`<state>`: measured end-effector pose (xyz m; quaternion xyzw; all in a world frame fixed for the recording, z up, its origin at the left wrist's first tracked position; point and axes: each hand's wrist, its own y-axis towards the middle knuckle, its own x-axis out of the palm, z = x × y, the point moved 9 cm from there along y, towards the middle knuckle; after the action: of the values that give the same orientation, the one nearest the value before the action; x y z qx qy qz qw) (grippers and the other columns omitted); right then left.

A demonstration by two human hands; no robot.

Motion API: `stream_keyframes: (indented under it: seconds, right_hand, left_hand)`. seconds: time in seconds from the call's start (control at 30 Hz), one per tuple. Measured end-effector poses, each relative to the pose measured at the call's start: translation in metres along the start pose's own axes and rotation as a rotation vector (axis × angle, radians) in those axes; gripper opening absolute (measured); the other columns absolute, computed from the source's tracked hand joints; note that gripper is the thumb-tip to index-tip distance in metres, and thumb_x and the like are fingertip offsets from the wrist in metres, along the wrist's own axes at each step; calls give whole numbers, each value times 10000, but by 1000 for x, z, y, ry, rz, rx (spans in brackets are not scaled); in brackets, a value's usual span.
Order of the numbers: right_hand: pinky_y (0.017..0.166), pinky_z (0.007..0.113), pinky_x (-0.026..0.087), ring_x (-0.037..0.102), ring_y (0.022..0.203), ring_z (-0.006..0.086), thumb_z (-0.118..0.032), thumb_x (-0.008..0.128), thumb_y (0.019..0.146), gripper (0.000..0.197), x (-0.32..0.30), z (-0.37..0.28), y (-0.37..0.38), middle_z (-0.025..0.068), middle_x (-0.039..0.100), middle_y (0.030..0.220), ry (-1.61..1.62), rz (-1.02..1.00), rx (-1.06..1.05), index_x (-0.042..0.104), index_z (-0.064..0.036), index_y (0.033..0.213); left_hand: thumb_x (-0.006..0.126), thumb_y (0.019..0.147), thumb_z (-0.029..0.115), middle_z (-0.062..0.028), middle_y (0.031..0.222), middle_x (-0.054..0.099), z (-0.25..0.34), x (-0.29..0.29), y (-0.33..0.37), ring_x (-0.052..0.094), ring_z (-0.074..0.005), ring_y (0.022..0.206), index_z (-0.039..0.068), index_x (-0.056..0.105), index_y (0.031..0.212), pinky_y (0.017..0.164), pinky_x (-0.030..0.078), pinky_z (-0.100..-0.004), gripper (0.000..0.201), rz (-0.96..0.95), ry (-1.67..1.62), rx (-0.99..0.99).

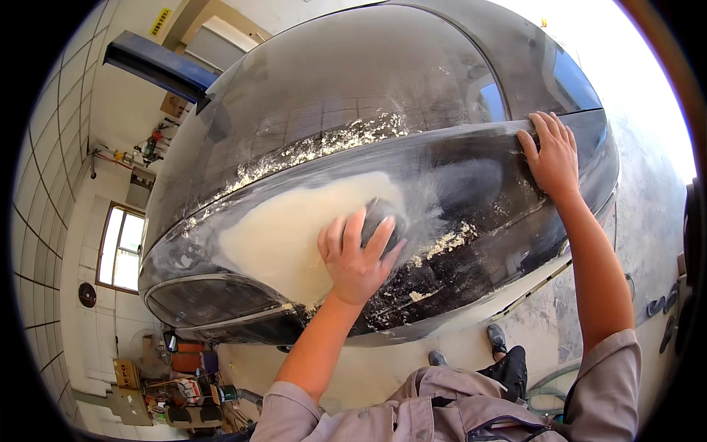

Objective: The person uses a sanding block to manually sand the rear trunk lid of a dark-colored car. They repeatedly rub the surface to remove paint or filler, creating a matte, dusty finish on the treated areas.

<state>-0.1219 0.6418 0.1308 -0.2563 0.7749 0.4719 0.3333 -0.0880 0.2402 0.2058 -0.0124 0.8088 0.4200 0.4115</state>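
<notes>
My left hand [355, 258] is closed over a dark rounded sanding pad [380, 218] and presses it on the car's black body panel. The pad sits at the right end of a large cream-coloured filler patch [294, 221], partly covered by my fingers. Pale dust and crumbs [324, 147] lie along the seam above the patch, with more [449, 243] to the right of my left hand. Farther right, my right hand [552, 155] rests with fingers spread on the upper edge of the panel, holding nothing.
The dark car [368, 66] fills the middle, its headlight [213, 300] at lower left. A blue metal arm [158, 65] reaches toward it at upper left. Boxes and tools [188, 383] crowd the floor at lower left. A greenish hose [549, 394] lies near my feet.
</notes>
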Motion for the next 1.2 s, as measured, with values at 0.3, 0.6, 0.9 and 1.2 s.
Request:
stream_keyframes:
  seconds: [0.3,0.6,0.9,1.2]
  right_hand:
    - [1319,527,311,483,1570,365,-510,597,1119,557,-6,10,6,110,649,1569,3,11,-42,666,-99,1488]
    - [1322,522,309,483,1569,370,-497,606,1115,556,2,-10,1,115,651,1562,36,-3,-59,665,-85,1484]
    - [1321,519,310,485,1568,363,-477,611,1118,538,-7,5,5,116,646,1566,2,11,-12,666,-85,1482]
    - [1324,513,305,482,1569,364,-469,598,1124,534,2,-2,3,116,632,1586,44,-33,-53,655,-94,1501]
  left_hand:
    - [987,772,419,-74,1421,618,-1,3,-4,542,-357,1310,291,756,1278,1098,426,-535,571,-26,-54,15]
    - [948,784,467,-86,1404,650,-18,33,125,596,-338,1296,264,744,1345,1109,451,-526,630,-73,-121,-115]
    - [1021,691,404,-83,1436,609,-1,-1,-48,535,-382,1294,307,785,1250,1103,417,-548,615,-24,-9,-53]
    - [946,792,419,-77,1389,622,-24,36,126,564,-339,1309,282,728,1338,1097,440,-517,604,-92,-142,-155]
